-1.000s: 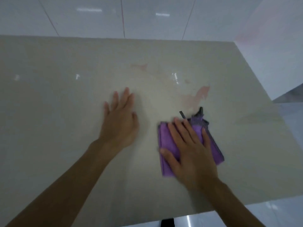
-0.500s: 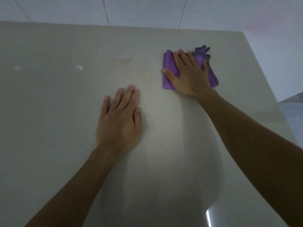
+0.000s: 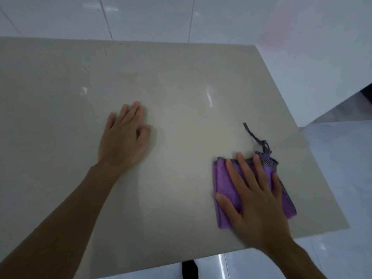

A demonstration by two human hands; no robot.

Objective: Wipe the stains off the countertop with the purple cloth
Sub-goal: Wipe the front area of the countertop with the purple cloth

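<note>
The purple cloth [image 3: 221,178], folded with a grey checked trim and a dark loop trailing from its far corner, lies flat near the front right of the beige countertop [image 3: 181,137]. My right hand [image 3: 255,200] presses down on the purple cloth with fingers spread. My left hand [image 3: 122,137] rests palm-down on the bare countertop to the left, holding nothing. A faint pinkish stain [image 3: 128,76] shows farther back, left of centre. The reddish patch seen earlier on the right is no longer visible.
A white block or cabinet [image 3: 314,63] rises at the countertop's back right corner. A glossy white tiled wall [image 3: 141,17] runs behind. The counter's front edge [image 3: 201,258] is near me, with shiny floor below and to the right.
My right hand slid the purple cloth from the far right of the counter back toward the front right. My left hand stayed flat in about the same place.
</note>
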